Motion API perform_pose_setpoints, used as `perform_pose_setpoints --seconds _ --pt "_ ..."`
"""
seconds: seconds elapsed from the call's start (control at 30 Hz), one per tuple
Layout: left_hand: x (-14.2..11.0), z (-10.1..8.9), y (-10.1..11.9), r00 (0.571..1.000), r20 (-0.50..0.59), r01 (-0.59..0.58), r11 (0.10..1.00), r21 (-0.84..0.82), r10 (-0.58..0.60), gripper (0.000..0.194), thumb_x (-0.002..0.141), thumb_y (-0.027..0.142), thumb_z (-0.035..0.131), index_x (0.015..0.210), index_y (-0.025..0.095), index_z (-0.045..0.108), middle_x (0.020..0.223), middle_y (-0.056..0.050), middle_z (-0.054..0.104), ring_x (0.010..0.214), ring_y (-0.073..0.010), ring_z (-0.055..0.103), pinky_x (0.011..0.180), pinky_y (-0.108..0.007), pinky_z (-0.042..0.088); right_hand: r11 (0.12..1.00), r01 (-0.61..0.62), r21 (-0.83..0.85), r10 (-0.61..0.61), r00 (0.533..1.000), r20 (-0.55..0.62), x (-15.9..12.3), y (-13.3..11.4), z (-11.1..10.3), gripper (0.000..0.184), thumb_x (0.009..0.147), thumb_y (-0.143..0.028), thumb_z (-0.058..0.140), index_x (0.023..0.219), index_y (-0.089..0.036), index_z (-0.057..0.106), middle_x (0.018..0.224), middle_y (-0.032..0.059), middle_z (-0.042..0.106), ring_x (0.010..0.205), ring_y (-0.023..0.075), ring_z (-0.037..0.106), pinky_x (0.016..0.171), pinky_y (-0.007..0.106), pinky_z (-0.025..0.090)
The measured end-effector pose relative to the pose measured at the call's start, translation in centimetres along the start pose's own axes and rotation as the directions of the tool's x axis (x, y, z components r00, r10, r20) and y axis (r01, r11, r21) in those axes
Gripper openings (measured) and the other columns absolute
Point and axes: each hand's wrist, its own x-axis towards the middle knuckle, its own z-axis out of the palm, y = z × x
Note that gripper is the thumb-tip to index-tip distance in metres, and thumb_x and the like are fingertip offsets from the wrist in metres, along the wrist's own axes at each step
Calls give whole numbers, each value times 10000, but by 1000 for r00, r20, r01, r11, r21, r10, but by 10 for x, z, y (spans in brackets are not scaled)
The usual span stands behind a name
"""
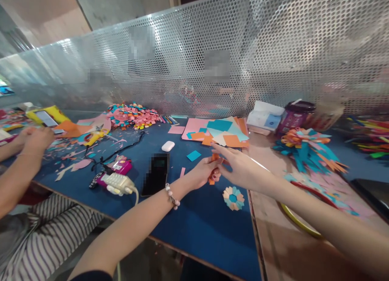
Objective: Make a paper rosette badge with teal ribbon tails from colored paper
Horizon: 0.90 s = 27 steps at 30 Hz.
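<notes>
My left hand (pixel 203 172), with a beaded bracelet (pixel 172 196) at its wrist, is closed on a small folded piece of orange paper (pixel 215 157). Close against it is my right hand (pixel 235 163), its fingers stretched out over the paper; its fingertips are partly hidden. Just below the hands lies a round paper flower (pixel 233 198) in blue and cream. To the left a small blue paper square (pixel 193 155) and a pink strip (pixel 182 172) rest on the dark blue table (pixel 200 228).
Behind the hands are stacked coloured sheets (pixel 194 127). A phone (pixel 156 173), a white earphone case (pixel 168 146) and a power strip (pixel 118 183) lie left. A co-worker's hands (pixel 38 139) are far left. Paper strips (pixel 306 151) and a dark cup (pixel 294 115) stand right, before a perforated metal screen (pixel 182 70).
</notes>
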Motion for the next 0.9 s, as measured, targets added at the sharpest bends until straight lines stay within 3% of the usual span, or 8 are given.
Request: perform_pose_setpoints --seconds 0.33,0.5,0.57,0.63,0.73,0.8,0.9 --pt "3 -1 -3 992 -87 -78 991 113 88 404 747 528 629 712 186 416 470 113 269 363 -25 213 382 -172 167 998 32 -58 -33 999 -20 -3 -1 11 564 803 -121 432 1365 -94 389 1248 151 583 1131 265 558 898 417 487" --pt "0 1 1 989 -92 -100 982 161 115 343 783 487 594 740 180 447 475 109 289 362 -28 220 385 -176 172 996 11 -92 -22 992 -125 -3 -2 14 564 842 -155 431 1394 -87 333 1362 173 472 1226 271 472 950 432 451" --pt "-2 5 3 979 -116 -137 960 245 169 248 805 404 579 832 173 492 523 89 368 387 -37 274 395 -177 211 994 -31 -107 16 991 -137 -2 -3 15 487 870 -196 431 1344 -92 407 1245 163 568 1118 272 546 890 426 480" --pt "-5 9 4 945 -145 -222 902 371 293 172 793 266 584 913 166 510 652 45 492 489 -58 413 463 -185 331 989 -54 -140 32 988 -150 -2 -3 16 382 893 -242 428 1235 -101 521 1071 142 639 991 268 589 832 413 492" --pt "-9 13 4 877 -150 -324 792 517 457 235 763 130 566 991 155 514 915 -36 579 788 -120 559 719 -243 454 970 -60 -237 13 981 -196 -2 -3 18 325 905 -336 440 1058 -114 622 910 132 637 901 274 581 782 405 475" --pt "-11 14 3 862 -138 -343 762 550 488 295 782 129 540 1071 158 488 1004 -66 575 875 -146 573 807 -282 458 960 -61 -275 3 979 -205 -2 -3 21 350 898 -401 454 1009 -123 636 845 121 630 848 269 581 738 388 468" --pt "-14 13 2 858 -113 -349 730 587 501 379 811 152 511 1180 164 426 972 -68 579 835 -153 589 790 -300 472 963 -55 -263 3 981 -196 -4 -3 25 351 899 -413 455 995 -128 635 777 91 631 736 228 592 662 339 454"
